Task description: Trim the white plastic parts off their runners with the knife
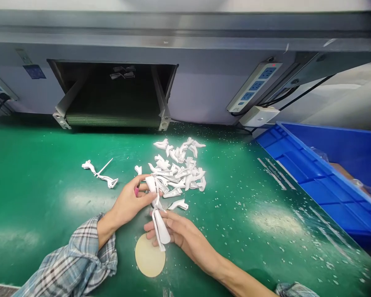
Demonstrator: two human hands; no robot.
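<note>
My left hand pinches the upper end of a white moulded plastic piece low in the middle of the view. My right hand grips the lower end of the same piece, fingers curled round it. The piece is a thin runner with a curved white part at each end. Just beyond the hands lies a pile of several loose white plastic parts on the green mat. A separate runner with two parts lies to the left of the pile.
A round tan disc lies on the mat under my right hand. A conveyor opening sits at the back with a few parts on its belt. A blue crate stands at the right. Power strips hang on the machine. Small white flecks are scattered over the mat.
</note>
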